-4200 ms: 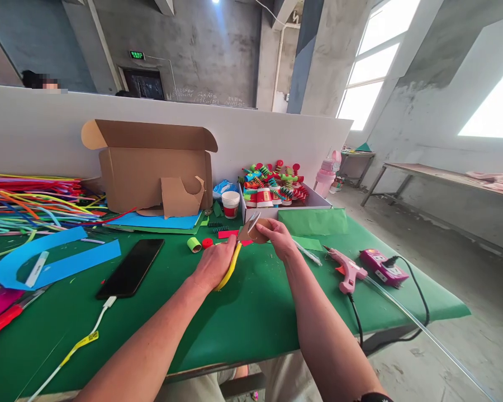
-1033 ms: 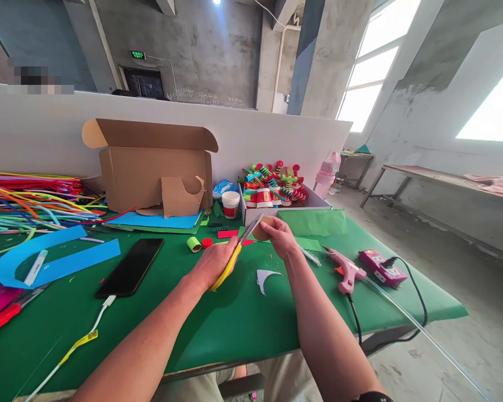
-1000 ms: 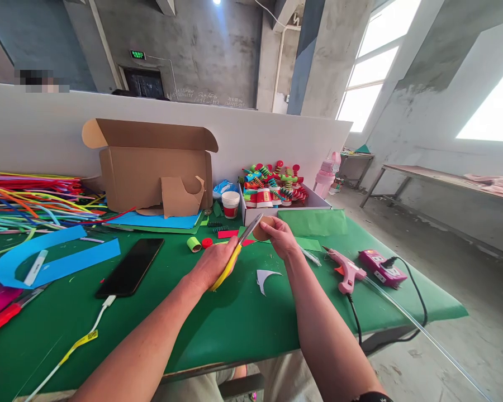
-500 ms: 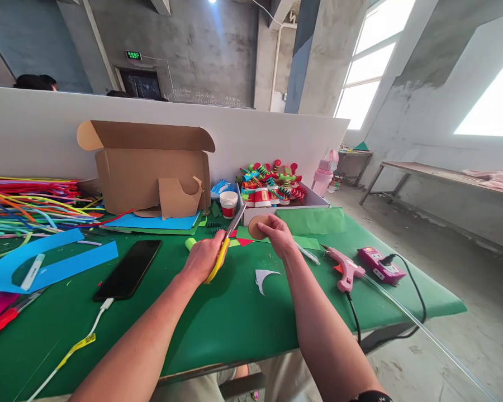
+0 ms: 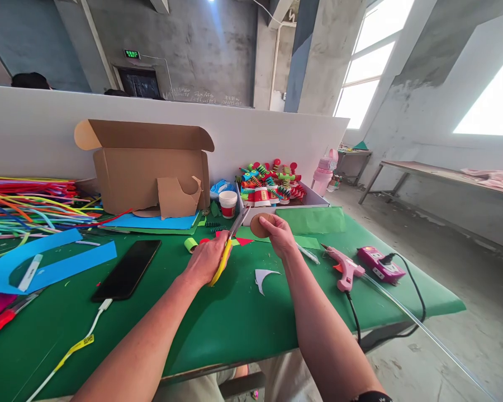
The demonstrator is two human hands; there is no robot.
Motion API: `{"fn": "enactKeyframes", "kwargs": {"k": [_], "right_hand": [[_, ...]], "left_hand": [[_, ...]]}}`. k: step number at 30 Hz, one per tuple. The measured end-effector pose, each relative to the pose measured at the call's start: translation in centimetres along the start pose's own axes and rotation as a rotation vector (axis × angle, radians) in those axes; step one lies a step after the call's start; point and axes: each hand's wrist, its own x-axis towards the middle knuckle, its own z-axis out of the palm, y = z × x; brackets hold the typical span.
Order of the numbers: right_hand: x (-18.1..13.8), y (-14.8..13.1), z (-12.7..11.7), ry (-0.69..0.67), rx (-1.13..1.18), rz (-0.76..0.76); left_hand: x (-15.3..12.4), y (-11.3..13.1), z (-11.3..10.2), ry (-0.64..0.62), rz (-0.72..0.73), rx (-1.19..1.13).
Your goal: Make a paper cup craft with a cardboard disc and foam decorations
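My left hand (image 5: pixel 204 262) grips yellow-handled scissors (image 5: pixel 226 248), their blades pointing up and right toward the piece my other hand holds. My right hand (image 5: pixel 279 234) pinches a round brown cardboard disc (image 5: pixel 260 224) just above the green table (image 5: pixel 243 318). A pale curved offcut (image 5: pixel 263 277) lies on the table below my right hand. Close behind my left hand sit a small green roll (image 5: pixel 190 244) and red scraps (image 5: pixel 243 241).
A black phone (image 5: pixel 128 268) on a cable lies to the left, beside blue foam strips (image 5: pixel 46 262) and a pile of pipe cleaners (image 5: pixel 29 204). An open cardboard box (image 5: pixel 148 167) and a white box of finished toys (image 5: pixel 272 187) stand behind. A pink glue gun (image 5: pixel 343 268) lies right.
The cardboard piece has been trimmed into a round disc, and an offcut has dropped onto the table. The scissors have moved slightly left, away from the disc.
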Motion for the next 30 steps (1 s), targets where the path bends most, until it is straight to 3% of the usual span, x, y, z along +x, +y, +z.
{"fn": "enactKeyframes", "kwargs": {"k": [14, 30], "right_hand": [[0.12, 0.36, -0.57, -0.133, 0.047, 0.013], [0.04, 0.37, -0.48, -0.135, 0.042, 0.009]], "left_hand": [[-0.32, 0.77, -0.28, -0.002, 0.08, 0.086], [-0.23, 0.86, -0.23, -0.006, 0.064, 0.073]]}}
